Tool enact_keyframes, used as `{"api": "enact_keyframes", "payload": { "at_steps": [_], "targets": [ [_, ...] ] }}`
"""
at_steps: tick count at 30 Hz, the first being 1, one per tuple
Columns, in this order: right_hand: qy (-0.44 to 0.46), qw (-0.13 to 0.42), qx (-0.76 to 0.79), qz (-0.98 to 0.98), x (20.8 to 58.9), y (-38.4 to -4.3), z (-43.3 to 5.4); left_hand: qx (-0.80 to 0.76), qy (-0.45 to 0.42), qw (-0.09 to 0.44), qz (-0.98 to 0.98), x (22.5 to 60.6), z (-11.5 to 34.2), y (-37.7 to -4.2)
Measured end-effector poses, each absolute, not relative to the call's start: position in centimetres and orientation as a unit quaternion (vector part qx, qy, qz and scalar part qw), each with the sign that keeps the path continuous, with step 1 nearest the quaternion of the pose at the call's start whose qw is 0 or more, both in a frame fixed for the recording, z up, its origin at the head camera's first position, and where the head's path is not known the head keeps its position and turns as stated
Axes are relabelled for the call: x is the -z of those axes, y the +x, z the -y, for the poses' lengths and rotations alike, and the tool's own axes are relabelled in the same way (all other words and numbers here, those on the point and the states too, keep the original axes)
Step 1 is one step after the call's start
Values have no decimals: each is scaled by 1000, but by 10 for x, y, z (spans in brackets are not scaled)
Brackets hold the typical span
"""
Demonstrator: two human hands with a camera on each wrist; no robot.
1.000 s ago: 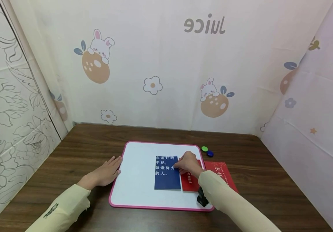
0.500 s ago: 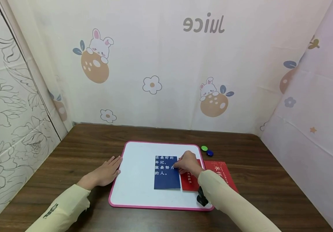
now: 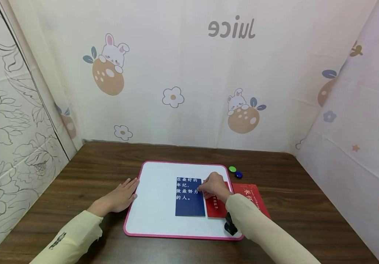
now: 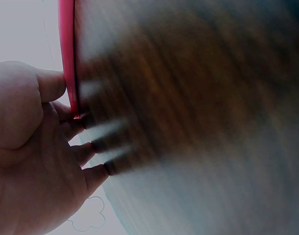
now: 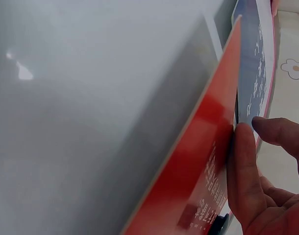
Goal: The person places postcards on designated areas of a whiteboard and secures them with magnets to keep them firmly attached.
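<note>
Navy lettered card [image 3: 190, 206]: likely light, stiff; take by edges. Your right hand [image 3: 214, 185]: at its three-o'clock edge, pinch unclear. Your left hand [image 3: 121, 196]: outstretched, at nine-o'clock of whiteboard [image 3: 156, 201].

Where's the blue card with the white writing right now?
In the head view, the blue card is on the whiteboard, slightly right of its centre and left of the board's red card, with the right hand at its right edge.

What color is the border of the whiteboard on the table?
The whiteboard's border is pink; the head view shows it best.
</note>
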State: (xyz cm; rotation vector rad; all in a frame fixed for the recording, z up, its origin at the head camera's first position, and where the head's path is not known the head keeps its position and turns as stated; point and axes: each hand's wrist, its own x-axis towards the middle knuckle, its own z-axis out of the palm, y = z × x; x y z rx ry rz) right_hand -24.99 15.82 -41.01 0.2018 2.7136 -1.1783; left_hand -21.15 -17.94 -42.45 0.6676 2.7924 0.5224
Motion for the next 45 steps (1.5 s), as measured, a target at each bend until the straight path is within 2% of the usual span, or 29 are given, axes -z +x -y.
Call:
{"api": "enact_keyframes", "payload": {
  "at_steps": [15,45],
  "targets": [
    [83,93,410,-904,400,-250,-166,-177,227,111,-951,425,179,-211],
    [84,41,432,-897,376,-266,-208,-182,252,104,-945,429,184,-215]
  ]
}}
